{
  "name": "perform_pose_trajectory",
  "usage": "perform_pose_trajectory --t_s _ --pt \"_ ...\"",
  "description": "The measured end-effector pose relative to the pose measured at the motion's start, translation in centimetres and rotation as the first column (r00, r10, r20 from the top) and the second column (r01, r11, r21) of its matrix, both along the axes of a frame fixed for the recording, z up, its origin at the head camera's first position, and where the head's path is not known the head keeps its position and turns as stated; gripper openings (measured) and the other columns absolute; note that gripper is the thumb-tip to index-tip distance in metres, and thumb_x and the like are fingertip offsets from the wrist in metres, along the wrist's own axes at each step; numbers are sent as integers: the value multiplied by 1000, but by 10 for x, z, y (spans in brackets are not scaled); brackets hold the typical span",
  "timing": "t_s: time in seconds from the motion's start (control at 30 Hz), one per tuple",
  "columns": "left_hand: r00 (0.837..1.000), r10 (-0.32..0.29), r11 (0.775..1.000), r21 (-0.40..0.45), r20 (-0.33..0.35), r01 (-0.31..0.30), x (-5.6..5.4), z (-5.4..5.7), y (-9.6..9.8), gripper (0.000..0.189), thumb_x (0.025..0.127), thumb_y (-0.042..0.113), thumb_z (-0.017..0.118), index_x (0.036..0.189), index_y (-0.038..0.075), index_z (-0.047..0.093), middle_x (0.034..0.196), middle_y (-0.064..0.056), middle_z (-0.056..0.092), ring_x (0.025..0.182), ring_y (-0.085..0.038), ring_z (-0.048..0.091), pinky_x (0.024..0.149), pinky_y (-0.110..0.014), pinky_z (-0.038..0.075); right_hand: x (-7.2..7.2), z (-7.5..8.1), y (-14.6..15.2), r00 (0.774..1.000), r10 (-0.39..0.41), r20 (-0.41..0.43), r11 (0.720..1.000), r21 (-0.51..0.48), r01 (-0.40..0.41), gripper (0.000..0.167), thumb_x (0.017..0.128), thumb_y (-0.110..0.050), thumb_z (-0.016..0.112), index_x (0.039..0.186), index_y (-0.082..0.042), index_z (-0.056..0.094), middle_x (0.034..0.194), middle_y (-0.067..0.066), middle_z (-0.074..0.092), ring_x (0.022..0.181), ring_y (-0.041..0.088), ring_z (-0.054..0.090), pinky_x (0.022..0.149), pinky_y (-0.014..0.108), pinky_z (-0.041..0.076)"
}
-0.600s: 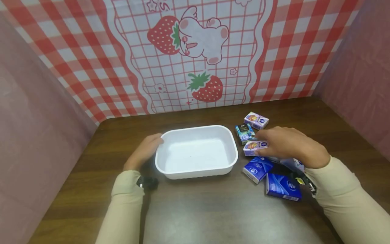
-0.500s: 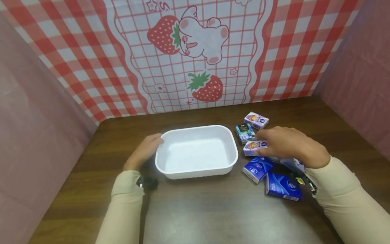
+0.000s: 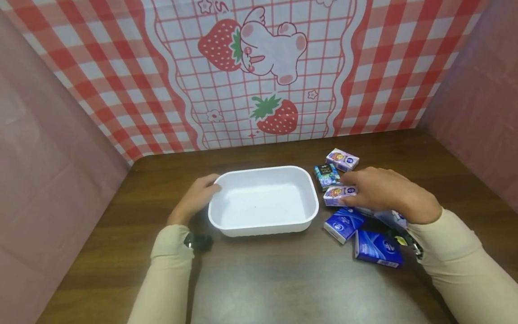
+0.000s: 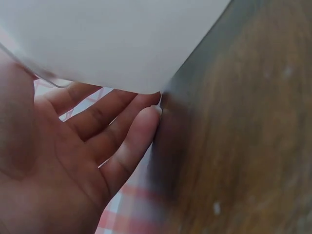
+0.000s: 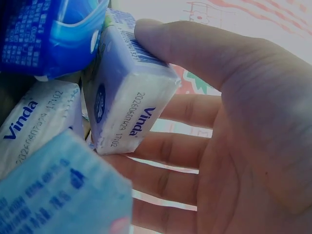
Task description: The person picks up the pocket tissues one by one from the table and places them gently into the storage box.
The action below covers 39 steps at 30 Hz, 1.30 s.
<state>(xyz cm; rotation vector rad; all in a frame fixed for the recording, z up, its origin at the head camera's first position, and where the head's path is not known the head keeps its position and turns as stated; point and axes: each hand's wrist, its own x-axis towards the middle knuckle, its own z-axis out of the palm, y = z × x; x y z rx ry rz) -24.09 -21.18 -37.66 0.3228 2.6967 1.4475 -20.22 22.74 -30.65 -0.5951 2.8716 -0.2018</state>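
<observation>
A white plastic basin [image 3: 263,204] stands on the table with nothing inside. At its left end my left hand [image 3: 197,196] holds the wall, thumb over the rim and fingers against the outside. In the left wrist view those fingers [image 4: 105,119] reach behind and under the basin's side. To the right of it, my right hand [image 3: 386,193] pinches a small purple tissue pack [image 3: 334,196]. The right wrist view shows the thumb on one face of this pack [image 5: 131,107] and fingers on the opposite side. My palm hides part of the pile.
A flowered dark tissue pack [image 3: 327,176] and another purple pack [image 3: 342,159] lie behind the held one. Two blue tissue packs [image 3: 344,224] lie nearer me. Below my right wrist a pale pack [image 3: 391,219] is partly hidden. A checked cloth [image 3: 121,90] hangs behind the table.
My left thumb has come over the basin's rim. The head view has shifted slightly. My right hand stays at the purple tissue pack.
</observation>
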Motion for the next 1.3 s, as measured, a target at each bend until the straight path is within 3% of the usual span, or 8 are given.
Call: perform_pose_trajectory --t_s 0.47,0.8,1.0,1.13,1.3 --pt "993 60 997 49 106 -66 -1 -2 2 37 99 18 51 132 7 63 120 -14 66 102 -28 63 83 -37 55 0 5 4 1000 -9 -11 999 -46 8 63 88 -57 68 133 -14 64 122 12 67 105 32 66 82 60 55" --pt "996 6 996 84 85 -14 2 2 -1 38 98 17 56 136 9 60 129 -12 62 116 -30 58 97 -48 50 0 7 5 999 -7 -32 998 -67 5 60 88 -56 68 132 -15 65 119 11 68 94 23 65 80 55 57" --pt "996 -27 996 83 89 19 2 2 -3 40 98 18 59 137 14 59 132 -7 61 120 -29 57 99 -51 49 0 8 6 1000 -25 -16 995 -101 23 64 88 -58 68 134 -13 63 121 15 67 85 21 67 65 43 60" --pt "995 -23 997 69 92 17 1 0 -4 40 98 21 60 137 17 59 131 -4 61 120 -27 57 98 -51 50 -1 9 6 999 -23 -31 994 -111 19 63 89 -57 67 133 -11 63 119 16 68 80 17 65 65 43 60" --pt "994 -18 997 78 109 10 0 -1 -5 40 98 22 60 137 20 59 130 -3 62 119 -26 57 96 -50 51 -2 9 4 998 -26 -60 994 -104 19 64 89 -58 66 134 -12 63 120 16 67 87 22 66 71 48 60"
